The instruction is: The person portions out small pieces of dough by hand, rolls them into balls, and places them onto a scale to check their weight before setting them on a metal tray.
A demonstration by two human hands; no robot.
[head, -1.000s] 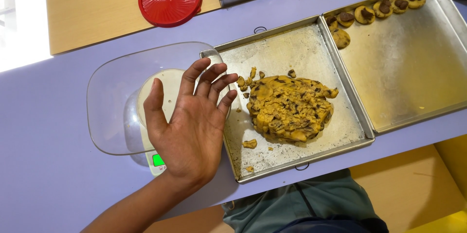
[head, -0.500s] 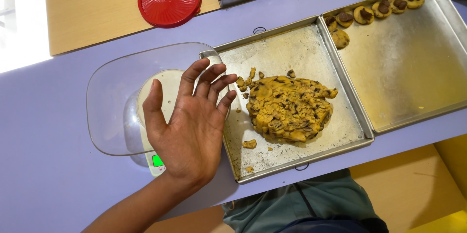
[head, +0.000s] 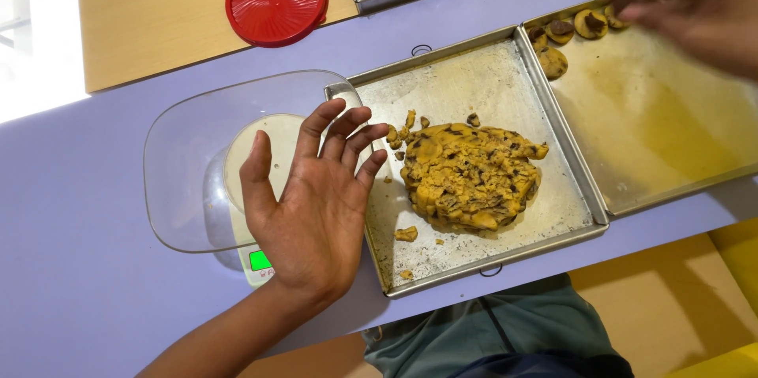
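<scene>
Spreading across most of the view, the lilac table carries everything else, and the dough tray at its middle serves as the landmark. Right of that tray, edges touching, lies a second, greasy tray with a few shaped dough balls lined along its far rim, probably parked there to leave room for more. Left of the dough tray, a clear bowl sits on a kitchen scale, its rim just overlapping the tray's corner, likely so pieces travel a short way. Beyond the tray, on a wooden board, rests a red lid.

On the dough tray sits the slab of chocolate-chip dough, a flattish lump whose long axis runs roughly left to right, with crumbs scattered at its left.

Left hand hovers over the bowl and the tray's left edge, palm down, fingers spread, holding nothing. Right hand reaches over the dough balls; blurred, so whether it pinches one I cannot tell.
</scene>
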